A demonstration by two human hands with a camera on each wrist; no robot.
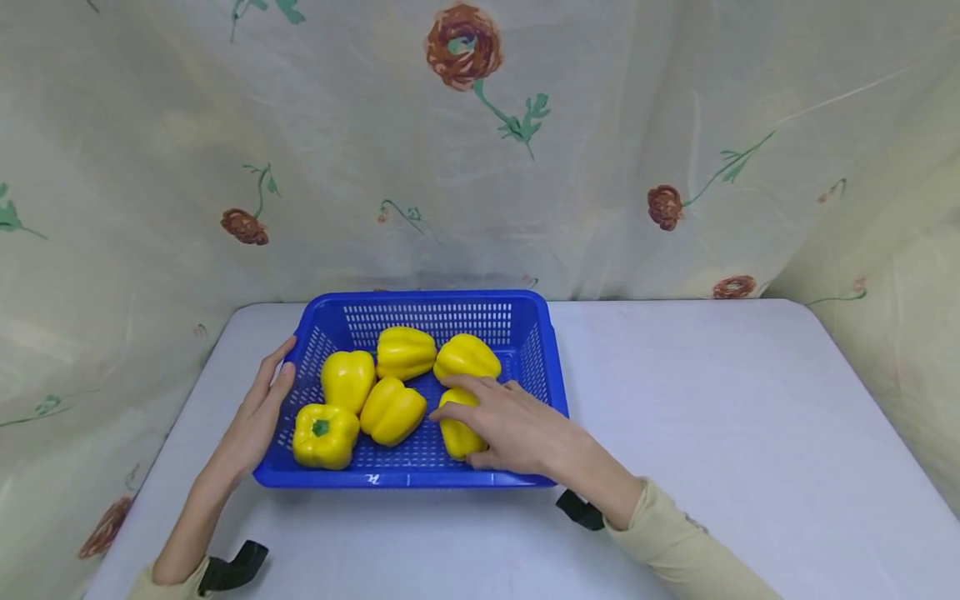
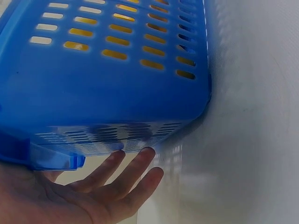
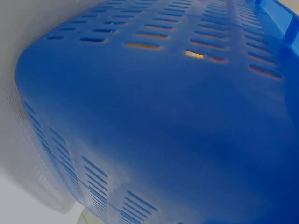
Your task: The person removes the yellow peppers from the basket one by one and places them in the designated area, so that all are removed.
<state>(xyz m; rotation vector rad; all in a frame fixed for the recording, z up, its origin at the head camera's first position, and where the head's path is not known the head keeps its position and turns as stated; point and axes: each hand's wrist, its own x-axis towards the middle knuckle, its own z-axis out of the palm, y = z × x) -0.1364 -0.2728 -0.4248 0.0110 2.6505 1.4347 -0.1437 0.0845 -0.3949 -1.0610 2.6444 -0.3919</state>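
A blue plastic basket [image 1: 408,481] with slotted walls holds several yellow bell peppers. My right hand [image 1: 517,425] reaches in over the right side and grips the front right bell pepper [image 1: 454,435], fingers over its top and left side, thumb low at the front. Just behind it lies another bell pepper [image 1: 467,357]. At the basket's left side rests my left hand [image 1: 258,417], with fingers [image 2: 133,179] nearly straight against the outer wall under the rim in the left wrist view. The right wrist view shows the basket's outer wall [image 3: 163,112]; the right hand is hidden there.
The basket stands on a white-covered table [image 1: 712,417], left of its middle, near the back edge. A floral cloth [image 1: 585,192] hangs behind. Other bell peppers, among them one with its green stem up [image 1: 326,437], fill the basket's left and middle.
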